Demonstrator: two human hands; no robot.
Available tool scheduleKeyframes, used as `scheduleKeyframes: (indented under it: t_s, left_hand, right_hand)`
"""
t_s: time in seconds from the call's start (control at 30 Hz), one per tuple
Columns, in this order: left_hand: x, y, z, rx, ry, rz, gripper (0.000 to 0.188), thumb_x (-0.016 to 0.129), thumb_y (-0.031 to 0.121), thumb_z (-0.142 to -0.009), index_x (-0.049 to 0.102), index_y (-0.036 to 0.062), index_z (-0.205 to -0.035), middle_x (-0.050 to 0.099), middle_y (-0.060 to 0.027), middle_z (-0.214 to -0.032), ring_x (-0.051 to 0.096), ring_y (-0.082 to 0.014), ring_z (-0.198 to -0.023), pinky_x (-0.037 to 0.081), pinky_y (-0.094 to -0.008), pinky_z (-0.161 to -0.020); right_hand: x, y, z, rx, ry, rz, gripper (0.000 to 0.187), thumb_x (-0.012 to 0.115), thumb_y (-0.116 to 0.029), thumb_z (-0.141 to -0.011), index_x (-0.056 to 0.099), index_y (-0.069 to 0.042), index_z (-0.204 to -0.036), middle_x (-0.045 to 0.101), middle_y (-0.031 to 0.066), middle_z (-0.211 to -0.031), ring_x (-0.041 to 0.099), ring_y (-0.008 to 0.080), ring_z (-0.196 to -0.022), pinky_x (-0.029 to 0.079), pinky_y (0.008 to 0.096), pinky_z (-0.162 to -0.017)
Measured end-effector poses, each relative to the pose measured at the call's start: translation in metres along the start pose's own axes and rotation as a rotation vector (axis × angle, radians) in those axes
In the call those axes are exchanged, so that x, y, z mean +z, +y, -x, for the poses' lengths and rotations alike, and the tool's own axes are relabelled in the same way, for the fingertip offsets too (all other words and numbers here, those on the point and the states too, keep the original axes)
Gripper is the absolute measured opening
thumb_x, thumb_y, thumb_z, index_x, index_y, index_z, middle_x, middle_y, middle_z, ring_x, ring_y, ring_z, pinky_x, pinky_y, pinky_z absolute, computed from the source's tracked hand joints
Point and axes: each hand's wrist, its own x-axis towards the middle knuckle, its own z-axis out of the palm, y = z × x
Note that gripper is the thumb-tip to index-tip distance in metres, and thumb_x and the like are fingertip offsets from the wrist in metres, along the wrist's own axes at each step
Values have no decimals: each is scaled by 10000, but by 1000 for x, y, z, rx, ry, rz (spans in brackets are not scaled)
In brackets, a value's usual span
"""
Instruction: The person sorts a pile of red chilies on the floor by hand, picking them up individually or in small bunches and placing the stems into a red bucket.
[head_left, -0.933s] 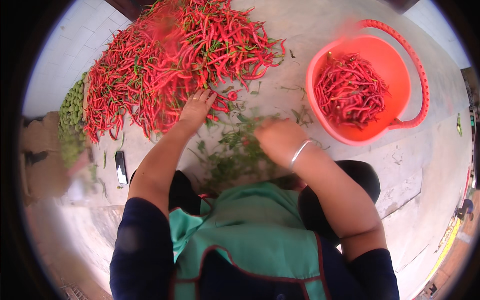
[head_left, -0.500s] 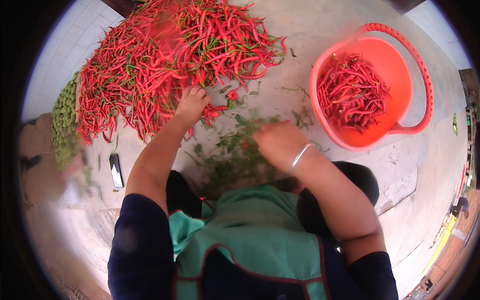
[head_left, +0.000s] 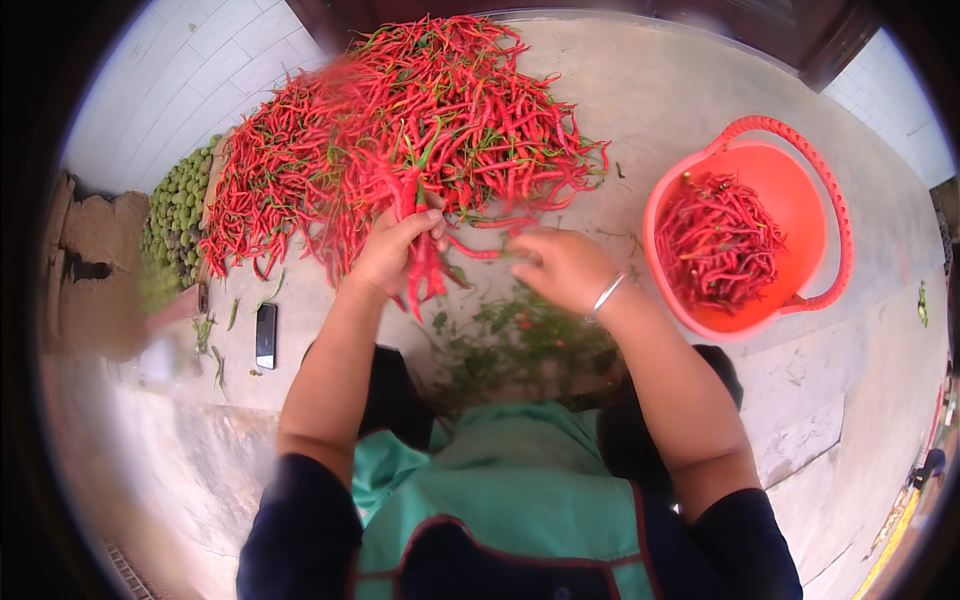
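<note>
Pale concrete floor [head_left: 620, 90] lies under all the work, and nearest on it, just before the green apron [head_left: 520, 450], is a layer of loose green leaves [head_left: 510, 345], partly blurred. Above these leaves the left hand [head_left: 395, 248] is closed around a bunch of red peppers [head_left: 425, 275], which stick out on both sides of the fist. To its right, the right hand [head_left: 568, 268], with a silver bracelet [head_left: 608, 292] on its wrist, has curled fingers beside one red pepper [head_left: 475, 251]; because of blur I cannot tell if the fingers pinch it. In my judgement, a pepper could slip out of the left hand, since the bunch is gripped only at its middle, and it would then fall among the leaves; too strong a squeeze could also crack the thin skins. Left of the knees is a dark phone [head_left: 266, 335], which a falling pepper might perhaps strike. Well to the right stands an orange-pink basket [head_left: 803, 205], partly filled with red peppers [head_left: 720, 240]. Beyond the left hand spreads a large red heap [head_left: 470, 110], and farther are a tiled wall [head_left: 205, 75] and a dark panel [head_left: 700, 30].
</note>
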Motion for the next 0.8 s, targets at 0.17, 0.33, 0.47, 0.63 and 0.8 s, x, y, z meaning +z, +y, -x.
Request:
scheduleKeyframes:
  t_s: [0.17, 0.33, 0.47, 0.63, 0.8]
  left_hand:
    - [32, -37, 38, -132, -196, 459, 240, 522, 189, -808, 475, 50, -998, 439, -36, -724, 447, -173, -666, 397, -300, -639]
    - [40, -50, 37, -223, -163, 532, 265, 506, 295, -866, 482, 56, -979, 455, -29, -741, 455, -165, -684, 400, -297, -649]
    - [34, -52, 22, -45, -164, 606, 271, 469, 245, -916, 487, 35, -1087, 565, -86, -961, 560, -219, -917, 453, -370, -836]
    - [41, -62, 14, -7, -128, 524, 355, 524, 166, -887, 458, 19, -1204, 527, -132, -1188, 496, -243, -1120, 393, -400, -966]
    - [56, -63, 17, -52, -187, 533, 443, 570, 144, -860, 417, 40, -1263, 502, -117, -1194, 489, -239, -1106, 397, -415, -954]
  right_hand:
    - [10, -22, -7, 89, 6, -567, 272, 609, -192, -840, 601, -2, -1034, 648, 67, -914, 591, 113, -841, 464, 269, -766]
    - [20, -23, 5, 123, 131, -623, 251, 630, -195, -818, 597, 0, -973, 646, 91, -795, 615, 141, -705, 484, 288, -651]
    - [15, -34, 18, 171, 61, -498, 289, 653, -231, -805, 566, -8, -964, 630, 90, -806, 608, 140, -690, 484, 293, -631]
    - [22, -39, 18, 200, 138, -135, 479, 680, -382, -747, 545, -66, -1082, 631, 94, -943, 621, 188, -688, 486, 317, -654]
    - [30, -25, 8, 196, 97, -287, 353, 631, -257, -743, 538, -1, -967, 605, 180, -826, 592, 343, -752, 470, 404, -691]
